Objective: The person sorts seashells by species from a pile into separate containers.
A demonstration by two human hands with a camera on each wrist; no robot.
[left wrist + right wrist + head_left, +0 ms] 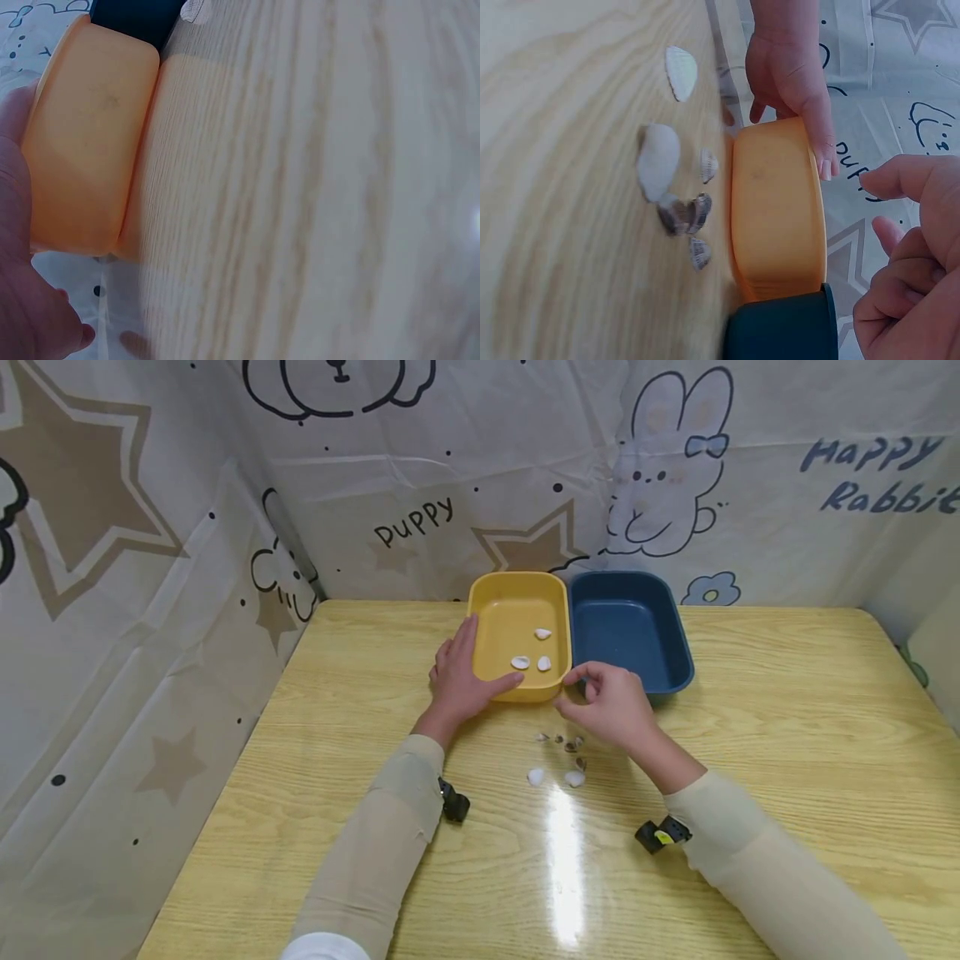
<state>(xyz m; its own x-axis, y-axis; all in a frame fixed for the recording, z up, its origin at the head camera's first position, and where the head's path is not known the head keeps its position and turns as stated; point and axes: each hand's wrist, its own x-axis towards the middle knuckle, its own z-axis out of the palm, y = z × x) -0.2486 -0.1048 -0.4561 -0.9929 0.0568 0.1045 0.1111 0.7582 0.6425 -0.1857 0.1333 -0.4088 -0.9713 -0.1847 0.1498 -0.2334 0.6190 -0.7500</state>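
My left hand (459, 681) holds the near left corner of a yellow plastic tub (517, 693), thumb over the front rim and fingers along the left side. Three white seashells lie inside; one shell (542, 633) is farther back. My right hand (611, 706) hovers by the tub's near right corner, thumb and index finger apart, with nothing visible between them. The other fingers are bent in the right wrist view. On the table below are a white shell (536, 777), another white shell (658, 161) and several small brownish shells (699, 253).
A dark blue tub (630, 589) stands against the yellow one's right side. Both are near the back edge of the wood-grain table (787, 710). A printed cloth (525, 452) hangs behind and at the sides.
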